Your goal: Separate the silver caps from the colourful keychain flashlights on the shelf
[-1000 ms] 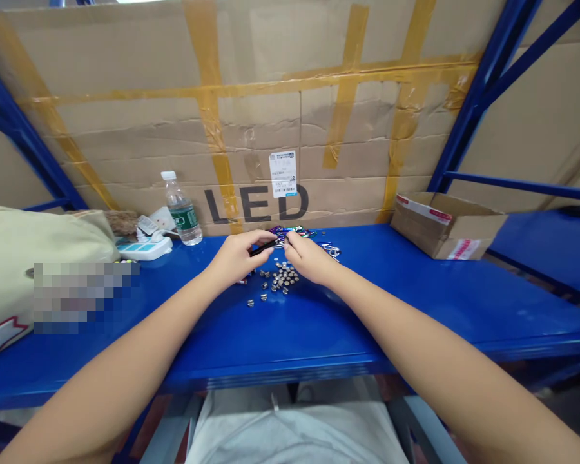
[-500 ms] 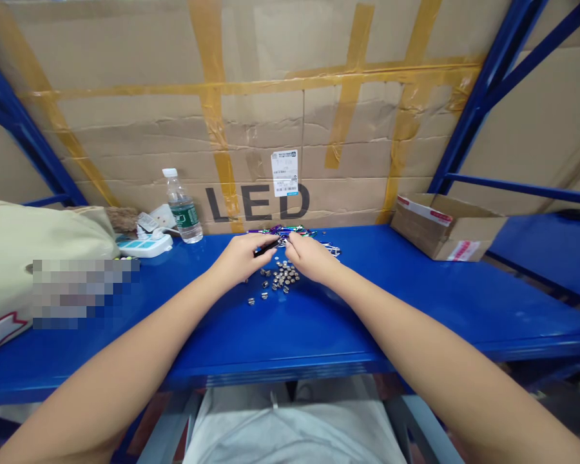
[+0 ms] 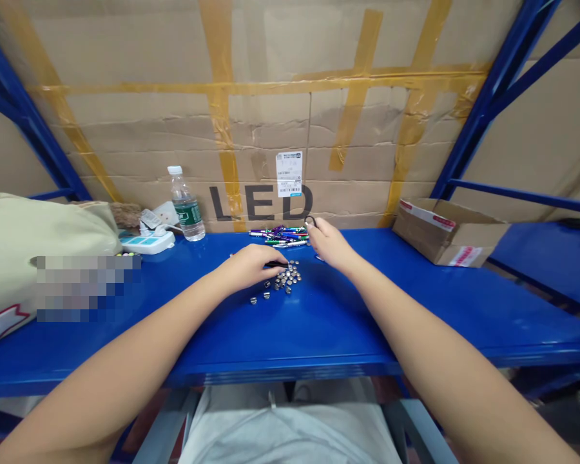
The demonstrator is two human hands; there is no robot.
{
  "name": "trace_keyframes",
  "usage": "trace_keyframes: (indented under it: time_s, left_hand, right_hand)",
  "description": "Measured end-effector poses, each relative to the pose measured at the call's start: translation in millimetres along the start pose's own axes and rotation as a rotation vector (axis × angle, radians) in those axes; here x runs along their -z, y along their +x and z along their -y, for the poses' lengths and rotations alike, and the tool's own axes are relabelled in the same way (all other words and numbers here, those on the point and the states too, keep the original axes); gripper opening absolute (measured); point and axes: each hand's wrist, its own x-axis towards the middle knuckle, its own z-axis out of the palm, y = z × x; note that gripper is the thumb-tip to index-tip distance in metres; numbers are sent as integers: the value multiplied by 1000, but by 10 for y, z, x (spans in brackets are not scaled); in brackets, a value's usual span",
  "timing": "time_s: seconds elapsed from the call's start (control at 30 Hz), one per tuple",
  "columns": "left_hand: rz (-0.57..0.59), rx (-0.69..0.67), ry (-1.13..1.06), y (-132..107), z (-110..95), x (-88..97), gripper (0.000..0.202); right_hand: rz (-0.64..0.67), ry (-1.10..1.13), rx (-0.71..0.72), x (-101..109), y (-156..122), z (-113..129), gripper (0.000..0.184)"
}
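On the blue table, my left hand is closed around a slim black tool, whose exact kind I cannot make out. Its front end hovers over or touches a cluster of small round silver metal pieces; contact is unclear. Several more of these pieces lie scattered toward me. Farther back, my right hand pinches a small dark curved piece with a pale end. Just left of that hand spreads a pile of slender shiny pieces in purple, green, blue and silver.
A water bottle stands at the back left beside a white power strip. A pale green bag fills the left side. On the right sits an open cardboard box. Taped cardboard closes off the back; blue posts flank it.
My hands have come apart. The right has moved back and right with the small dark piece; the left has come nearer me, its black tool now over the silver pieces. The coloured pile shows more.
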Motion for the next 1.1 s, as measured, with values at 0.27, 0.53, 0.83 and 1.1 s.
trace_keyframes:
  time_s: [0.27,0.53,0.83,1.1]
  left_hand:
    - [7,80,67,-20,90,56,20]
    - [-30,80,65,-23,94,54,20]
    - [-190,-116,76,-10,133,-27,17]
    - [-263,-57,56,6,159,-107,20]
  right_hand:
    - [311,-406,-523,444,4,-312,29]
    - [59,-309,-474,472,18,-285,34]
    - [623,652,-274,-185,-190,158,31]
    - [484,745,-229,-234,-173,201,26]
